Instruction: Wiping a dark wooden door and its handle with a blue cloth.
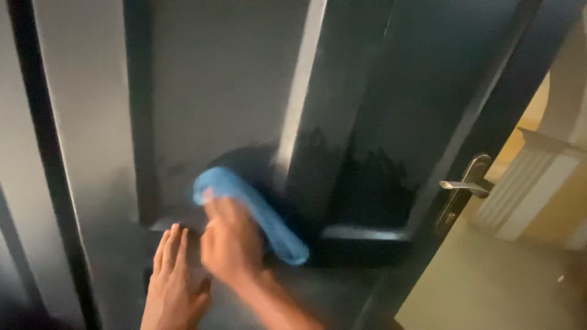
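Observation:
A dark glossy panelled door (pixel 379 122) fills most of the view. My right hand (pixel 231 239) presses a blue cloth (pixel 257 214) against the door's lower middle panel; the hand is blurred by motion. A darker wet patch surrounds the cloth. My left hand (pixel 174 284) rests flat on the door just left of the right hand, fingers together and pointing up, holding nothing.
A silver lever handle (pixel 466 186) on a metal plate sits at the door's right edge. Past the edge lie a pale tiled floor (pixel 489 287) and a white fluted column base (pixel 526 189). Grey panels and dark frame strips run down the left.

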